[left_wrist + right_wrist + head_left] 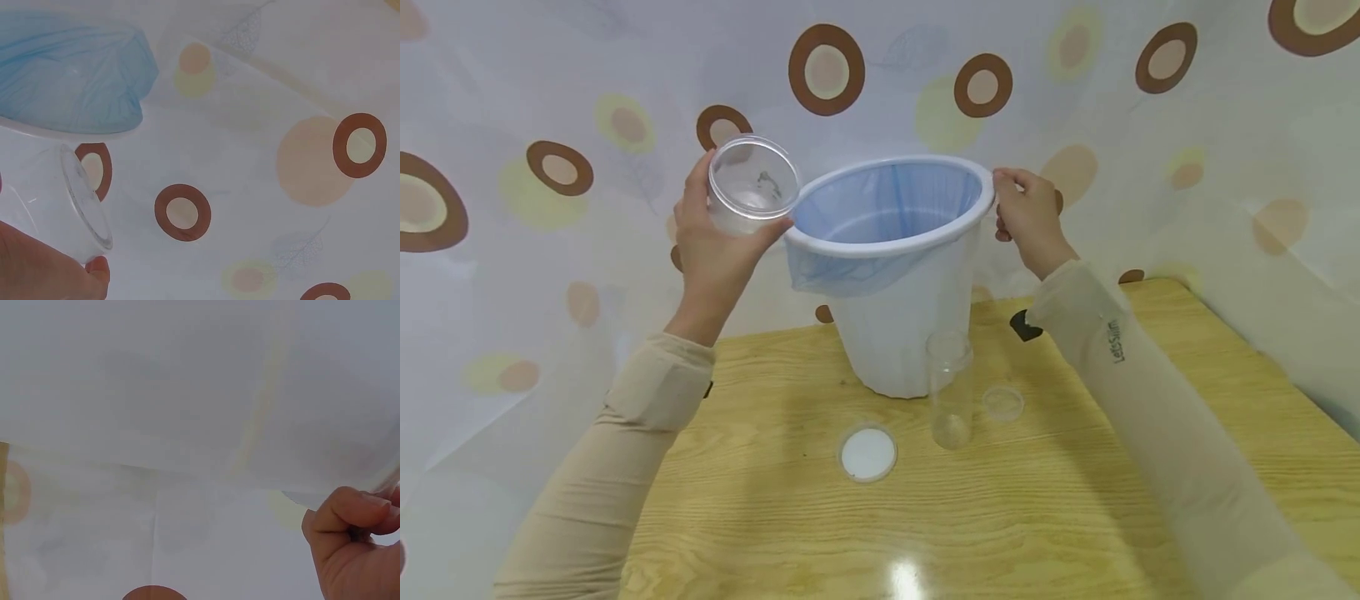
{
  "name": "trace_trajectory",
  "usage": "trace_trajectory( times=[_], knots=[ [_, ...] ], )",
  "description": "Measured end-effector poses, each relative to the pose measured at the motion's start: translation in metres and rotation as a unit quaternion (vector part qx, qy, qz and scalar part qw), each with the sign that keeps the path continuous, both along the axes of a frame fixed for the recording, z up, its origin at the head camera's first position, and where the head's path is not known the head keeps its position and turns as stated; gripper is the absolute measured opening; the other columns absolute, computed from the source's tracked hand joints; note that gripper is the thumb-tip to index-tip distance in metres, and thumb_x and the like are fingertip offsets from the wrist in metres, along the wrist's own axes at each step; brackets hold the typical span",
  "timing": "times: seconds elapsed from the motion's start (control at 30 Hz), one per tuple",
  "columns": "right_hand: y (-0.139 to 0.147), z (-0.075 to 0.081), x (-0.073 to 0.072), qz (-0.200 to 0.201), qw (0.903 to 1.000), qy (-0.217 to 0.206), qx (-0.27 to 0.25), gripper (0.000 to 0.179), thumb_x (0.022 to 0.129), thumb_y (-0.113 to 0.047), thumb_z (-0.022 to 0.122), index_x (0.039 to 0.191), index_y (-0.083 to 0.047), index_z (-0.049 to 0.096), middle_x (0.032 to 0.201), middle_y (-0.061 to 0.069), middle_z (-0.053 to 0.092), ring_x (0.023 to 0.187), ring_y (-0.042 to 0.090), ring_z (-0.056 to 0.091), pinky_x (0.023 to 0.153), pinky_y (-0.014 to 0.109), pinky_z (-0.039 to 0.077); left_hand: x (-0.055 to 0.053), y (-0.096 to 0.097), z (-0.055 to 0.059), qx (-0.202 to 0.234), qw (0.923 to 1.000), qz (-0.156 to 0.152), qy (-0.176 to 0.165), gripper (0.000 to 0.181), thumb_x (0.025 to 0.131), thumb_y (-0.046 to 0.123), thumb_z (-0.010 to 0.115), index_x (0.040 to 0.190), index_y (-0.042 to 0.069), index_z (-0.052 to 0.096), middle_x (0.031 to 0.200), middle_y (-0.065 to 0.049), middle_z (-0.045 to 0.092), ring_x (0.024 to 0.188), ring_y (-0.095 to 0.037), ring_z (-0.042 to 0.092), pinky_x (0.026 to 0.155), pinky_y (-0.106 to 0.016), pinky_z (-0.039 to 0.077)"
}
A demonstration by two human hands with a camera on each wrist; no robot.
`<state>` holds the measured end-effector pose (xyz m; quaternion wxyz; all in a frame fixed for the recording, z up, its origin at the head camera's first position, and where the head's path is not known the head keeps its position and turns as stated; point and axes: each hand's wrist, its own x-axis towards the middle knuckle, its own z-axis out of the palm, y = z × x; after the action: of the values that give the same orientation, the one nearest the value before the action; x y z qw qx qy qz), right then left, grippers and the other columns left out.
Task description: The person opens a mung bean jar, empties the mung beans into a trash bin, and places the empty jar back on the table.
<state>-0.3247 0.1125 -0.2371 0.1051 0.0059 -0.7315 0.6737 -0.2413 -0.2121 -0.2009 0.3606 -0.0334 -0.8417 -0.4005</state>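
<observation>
My left hand [715,258] grips a clear plastic jar [737,179] by its sides, beside the left rim of a white bin [895,325]. The jar is tilted, its round end facing the head camera, and a small dark-greenish bit shows in it. In the left wrist view the jar [37,200] is just below the bin's edge. At the bin's right rim, my right hand [1032,218] pinches the edge with curled fingers; the right wrist view shows that hand [350,540] too. A blue bag [842,275] lines the bin and folds over its rim.
On the wooden table [760,533], a tall clear jar [950,396] stands upright in front of the bin. A clear round lid [1003,403] lies to its right, and a lid with a white disc [868,454] to its left. Patterned sheeting [647,67] hangs behind.
</observation>
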Motion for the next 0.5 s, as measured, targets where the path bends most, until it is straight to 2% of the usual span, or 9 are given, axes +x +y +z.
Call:
trace_trajectory(
  times=[0.1, 0.23, 0.4, 0.5],
  knots=[
    [0.003, -0.005, 0.002, -0.011, 0.9995, 0.028, 0.008, 0.043, 0.101, -0.030, 0.045, 0.135, -0.005, 0.052, 0.060, -0.004, 0.043, 0.051, 0.007, 0.040, 0.050, 0.018, 0.043, 0.002, -0.002, -0.001, 0.015, 0.9999, -0.004, -0.001, 0.091, 0.067, 0.036, 0.087, 0.144, 0.036, 0.037, 0.138, 0.011, 0.046, 0.126, -0.011, 0.035, 0.101, -0.038, 0.029],
    [0.005, -0.011, 0.005, -0.030, 0.9970, 0.066, 0.027, 0.040, 0.101, -0.028, 0.043, 0.131, -0.004, 0.055, 0.060, -0.005, 0.043, 0.050, 0.006, 0.041, 0.054, 0.019, 0.044, 0.004, -0.008, -0.003, 0.036, 0.9989, -0.025, 0.014, 0.091, 0.066, 0.031, 0.088, 0.144, 0.030, 0.039, 0.137, 0.009, 0.048, 0.123, -0.008, 0.039, 0.102, -0.031, 0.031],
    [0.008, -0.019, 0.009, -0.055, 0.9926, 0.100, 0.041, 0.036, 0.101, -0.025, 0.043, 0.122, -0.002, 0.060, 0.062, -0.006, 0.044, 0.049, 0.005, 0.042, 0.051, 0.018, 0.040, 0.010, -0.013, -0.008, 0.059, 0.9974, -0.040, 0.010, 0.093, 0.067, 0.027, 0.089, 0.145, 0.025, 0.039, 0.138, 0.008, 0.047, 0.123, -0.007, 0.040, 0.103, -0.029, 0.031],
    [0.008, -0.023, 0.014, -0.067, 0.9893, 0.120, 0.049, 0.033, 0.100, -0.024, 0.043, 0.116, -0.002, 0.063, 0.061, -0.006, 0.043, 0.050, 0.004, 0.041, 0.049, 0.019, 0.037, 0.015, -0.015, -0.012, 0.077, 0.9956, -0.053, 0.009, 0.092, 0.068, 0.022, 0.088, 0.145, 0.022, 0.038, 0.138, 0.004, 0.047, 0.123, -0.011, 0.041, 0.101, -0.030, 0.032]
  ],
)
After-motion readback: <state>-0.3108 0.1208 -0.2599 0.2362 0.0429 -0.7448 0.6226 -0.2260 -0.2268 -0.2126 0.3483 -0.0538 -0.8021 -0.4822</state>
